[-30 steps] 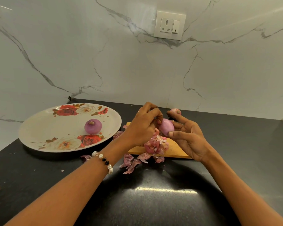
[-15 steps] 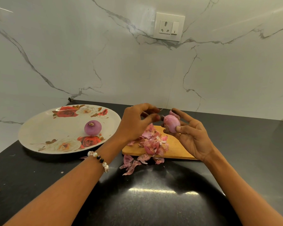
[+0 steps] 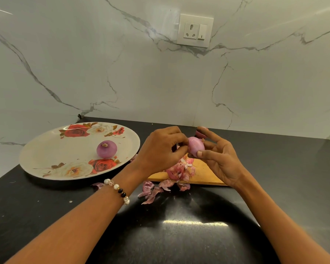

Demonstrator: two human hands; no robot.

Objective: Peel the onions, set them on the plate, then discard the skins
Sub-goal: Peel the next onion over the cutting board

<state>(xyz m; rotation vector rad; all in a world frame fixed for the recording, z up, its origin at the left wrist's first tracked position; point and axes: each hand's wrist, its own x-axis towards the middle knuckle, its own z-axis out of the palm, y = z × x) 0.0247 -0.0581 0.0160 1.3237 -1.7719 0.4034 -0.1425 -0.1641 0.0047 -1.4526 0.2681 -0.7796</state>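
Skins (image 3: 176, 173) on board (image 3: 203, 173), center frame. Above it my right hand (image 3: 220, 159) grips onion (image 3: 196, 146); my left hand (image 3: 160, 151) pinches its left end. Peeled onion (image 3: 106, 149) on plate (image 3: 46, 159), left.

Bare forearms, no sleeves; left wrist bracelet (image 3: 117, 189): pearl, black beads.

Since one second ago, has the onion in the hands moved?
Yes. The onion went up and slightly right, away from the cutting board.
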